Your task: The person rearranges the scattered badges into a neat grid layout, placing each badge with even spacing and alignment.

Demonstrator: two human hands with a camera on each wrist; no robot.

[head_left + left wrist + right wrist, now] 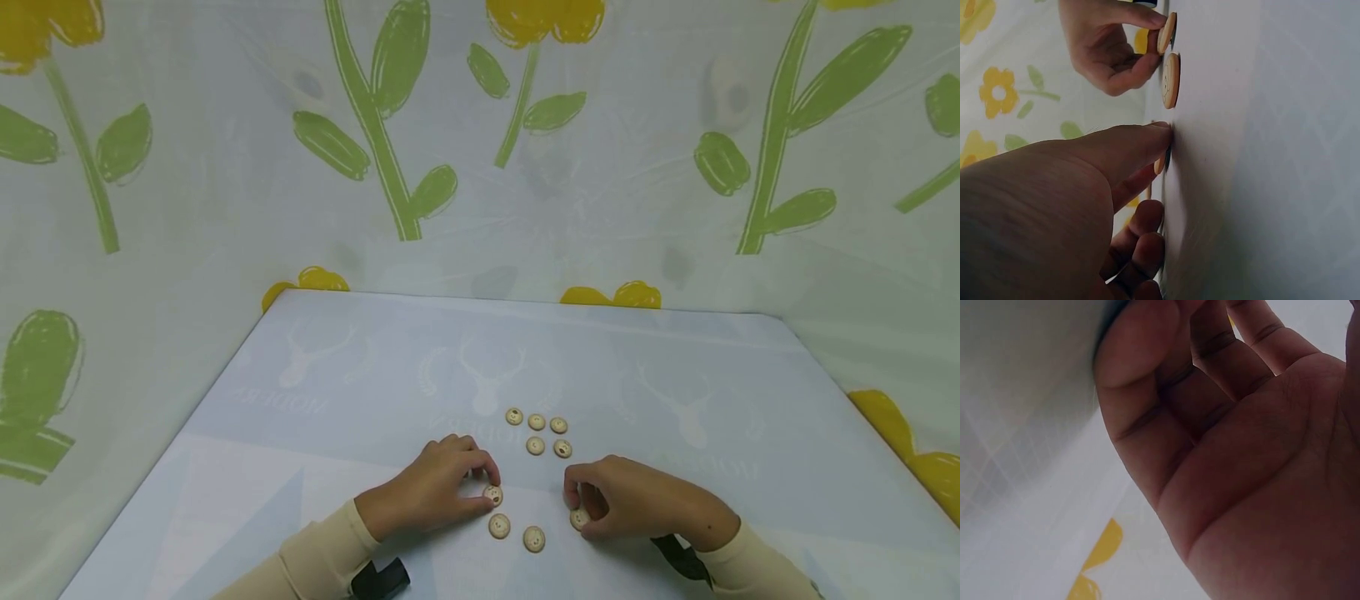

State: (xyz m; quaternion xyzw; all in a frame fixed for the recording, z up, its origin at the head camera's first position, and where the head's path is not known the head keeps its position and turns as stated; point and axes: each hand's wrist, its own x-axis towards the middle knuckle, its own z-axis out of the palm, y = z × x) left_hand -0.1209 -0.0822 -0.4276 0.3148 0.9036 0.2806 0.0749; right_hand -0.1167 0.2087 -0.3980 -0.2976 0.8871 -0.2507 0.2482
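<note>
Pinching a pale round disc (492, 495) by its edge, the left hand (431, 490) has thumb and fingertip on opposite sides of it, low over the table (405, 342). The right hand (633, 500) likewise pinches another disc (579, 519), its fingers bent in and the thumb at the near edge. Between the hands, on the near side, lie 2 loose discs (534, 539); farther off sits a cluster of 5 discs (537, 422), in a row of 3 and a row of 2.

Each looks wooden, so I'd judge it light, stiff, hard to break, and apt to skid if pressed off-centre. Its rim is the place to take hold, thumb against fingertip (a flat palm would probably only push it about).

Being round, the discs have no long axis. The loose discs lie flat, marked side up; in the left wrist view, the right hand's disc seems to lean slightly. Which way the small marks on the pinched pair point, I cannot tell.
</note>
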